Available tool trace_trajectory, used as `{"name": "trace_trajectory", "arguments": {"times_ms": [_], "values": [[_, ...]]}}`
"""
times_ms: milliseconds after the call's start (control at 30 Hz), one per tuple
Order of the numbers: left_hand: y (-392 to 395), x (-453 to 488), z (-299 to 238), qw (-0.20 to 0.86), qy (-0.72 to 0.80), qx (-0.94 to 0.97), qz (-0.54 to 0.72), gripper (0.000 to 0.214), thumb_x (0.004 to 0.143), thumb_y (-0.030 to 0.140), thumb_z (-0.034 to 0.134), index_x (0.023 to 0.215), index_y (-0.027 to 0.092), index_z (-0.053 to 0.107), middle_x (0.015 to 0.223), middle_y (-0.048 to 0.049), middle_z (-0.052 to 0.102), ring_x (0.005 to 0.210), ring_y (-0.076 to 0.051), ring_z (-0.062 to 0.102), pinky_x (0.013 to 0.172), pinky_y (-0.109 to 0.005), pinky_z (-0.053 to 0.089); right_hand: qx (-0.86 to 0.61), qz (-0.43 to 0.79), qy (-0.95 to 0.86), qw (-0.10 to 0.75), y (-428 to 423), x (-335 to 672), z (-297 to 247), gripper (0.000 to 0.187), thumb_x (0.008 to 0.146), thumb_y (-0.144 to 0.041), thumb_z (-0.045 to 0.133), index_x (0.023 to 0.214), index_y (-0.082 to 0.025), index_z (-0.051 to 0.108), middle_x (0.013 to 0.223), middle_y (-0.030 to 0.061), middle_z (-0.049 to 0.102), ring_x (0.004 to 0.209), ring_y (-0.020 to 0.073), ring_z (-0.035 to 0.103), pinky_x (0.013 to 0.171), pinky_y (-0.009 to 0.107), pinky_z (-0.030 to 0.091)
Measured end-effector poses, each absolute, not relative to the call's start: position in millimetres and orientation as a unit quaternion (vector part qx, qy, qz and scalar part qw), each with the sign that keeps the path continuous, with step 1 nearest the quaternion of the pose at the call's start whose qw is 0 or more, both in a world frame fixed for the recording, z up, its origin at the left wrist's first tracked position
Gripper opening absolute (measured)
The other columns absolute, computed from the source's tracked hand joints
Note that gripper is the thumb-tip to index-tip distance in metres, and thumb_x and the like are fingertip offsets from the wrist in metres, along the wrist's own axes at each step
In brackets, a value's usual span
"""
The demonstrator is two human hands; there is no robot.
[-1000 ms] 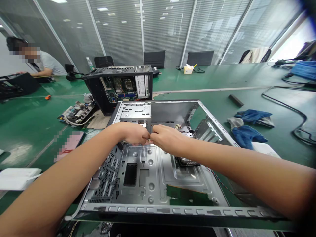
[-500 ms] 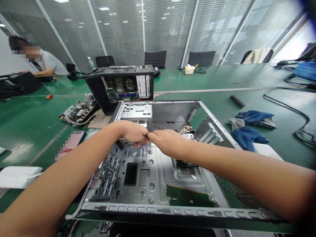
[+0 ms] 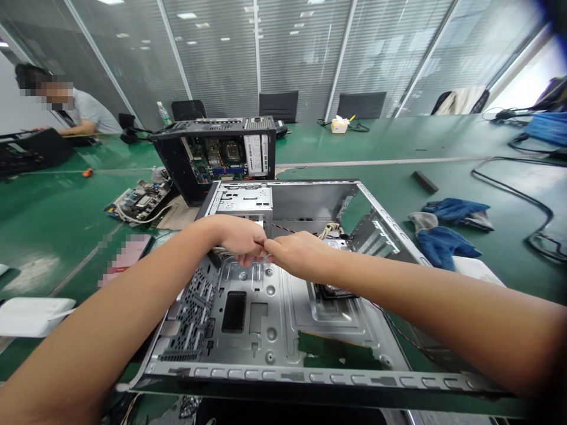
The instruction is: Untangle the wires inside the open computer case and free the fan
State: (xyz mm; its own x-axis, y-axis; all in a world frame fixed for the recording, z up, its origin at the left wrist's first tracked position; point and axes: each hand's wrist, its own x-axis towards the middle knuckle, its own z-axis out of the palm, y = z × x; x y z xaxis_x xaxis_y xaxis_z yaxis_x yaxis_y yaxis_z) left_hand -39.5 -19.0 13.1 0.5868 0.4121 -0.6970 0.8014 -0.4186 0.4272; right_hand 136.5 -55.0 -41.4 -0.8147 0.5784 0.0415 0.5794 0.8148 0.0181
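An open metal computer case (image 3: 283, 313) lies on its side in front of me. Over its middle my left hand (image 3: 241, 239) and my right hand (image 3: 295, 252) meet, fingertips pinched close together. Between them shows a small bit of a thin, dark, cable-like piece; the fingers hide most of it. Behind my right hand a twisted wire (image 3: 282, 227) runs near a bundle of pale cables (image 3: 330, 230). Partly under my right forearm sits a black finned part (image 3: 334, 292). A green circuit-board strip (image 3: 336, 351) lies on the case floor near the front rim.
Behind stands another open computer tower (image 3: 212, 156), with a loose circuit board (image 3: 144, 200) to its left. Blue gloves (image 3: 447, 242) and a black cable (image 3: 522, 195) lie at right. A white box (image 3: 35, 317) is at left. Another person (image 3: 84, 112) sits at far left.
Both hands stay together in nearly the same place. My right hand has shifted slightly left, and a little more of the thin dark piece shows between the fingers.
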Motion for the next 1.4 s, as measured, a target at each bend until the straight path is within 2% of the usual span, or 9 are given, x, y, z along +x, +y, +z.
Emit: {"name": "trace_trajectory", "arguments": {"times_ms": [200,433,600,767,1100,1400], "values": [[-15.6,-44.8,16.9,0.419,0.363,0.797,-0.239,0.035,0.071,0.016,0.041,0.098,0.014,0.063,0.093,-0.0098,0.073,0.077,-0.018,0.066,0.067,-0.028,0.052,-0.301,-0.023,-0.953,0.008,-54.9,137.2,-40.9,0.023,0.097,-0.03,0.037,0.107,-0.016,0.052,0.085,0.0058,0.067,0.067,0.0166,0.06,0.051,0.03,0.02],[-13.4,-51.0,20.4,0.424,0.345,0.799,-0.253,0.045,0.066,0.011,0.045,0.108,0.014,0.061,0.106,-0.0092,0.07,0.088,-0.018,0.067,0.081,-0.029,0.05,-0.295,-0.031,-0.955,0.016,-53.6,138.8,-43.2,0.021,0.097,-0.031,0.039,0.106,-0.017,0.051,0.085,0.0044,0.066,0.069,0.0168,0.06,0.05,0.031,0.017],[-13.4,-51.6,20.2,0.411,0.34,0.808,-0.252,0.031,0.066,0.011,0.048,0.093,0.016,0.062,0.095,-0.0062,0.071,0.095,-0.019,0.065,0.081,-0.029,0.05,-0.285,-0.042,-0.957,0.02,-51.4,139.7,-46.1,0.019,0.096,-0.03,0.04,0.105,-0.017,0.052,0.083,0.0035,0.065,0.064,0.0155,0.058,0.051,0.031,0.016],[-14.6,-50.8,22.3,0.391,0.346,0.814,-0.255,0.024,0.065,0.01,0.049,0.085,0.016,0.061,0.088,-0.0055,0.07,0.091,-0.02,0.065,0.076,-0.028,0.05,-0.286,-0.046,-0.957,0.008,-49.6,140.1,-49.4,0.02,0.097,-0.03,0.04,0.109,-0.019,0.051,0.083,0.0035,0.064,0.063,0.0144,0.055,0.052,0.031,0.017],[-15.2,-48.2,21.1,0.297,0.389,0.816,-0.308,0.031,0.068,0.014,0.053,0.097,0.017,0.063,0.089,-0.003,0.074,0.079,-0.016,0.064,0.069,-0.026,0.046,-0.276,-0.046,-0.96,0.016,-48.0,139.6,-48.4,0.023,0.097,-0.03,0.038,0.099,-0.016,0.056,0.082,0.0055,0.065,0.065,0.0147,0.055,0.053,0.031,0.016],[-13.6,-48.1,18.3,0.258,0.384,0.841,-0.282,0.021,0.067,0.016,0.059,0.086,0.02,0.067,0.076,0.0014,0.071,0.071,-0.015,0.06,0.062,-0.025,0.039,-0.329,0.022,-0.944,0.002,-52.7,135.2,-38.0,0.022,0.097,-0.031,0.038,0.098,-0.017,0.055,0.088,0.0052,0.068,0.069,0.0152,0.058,0.054,0.031,0.019]]}}
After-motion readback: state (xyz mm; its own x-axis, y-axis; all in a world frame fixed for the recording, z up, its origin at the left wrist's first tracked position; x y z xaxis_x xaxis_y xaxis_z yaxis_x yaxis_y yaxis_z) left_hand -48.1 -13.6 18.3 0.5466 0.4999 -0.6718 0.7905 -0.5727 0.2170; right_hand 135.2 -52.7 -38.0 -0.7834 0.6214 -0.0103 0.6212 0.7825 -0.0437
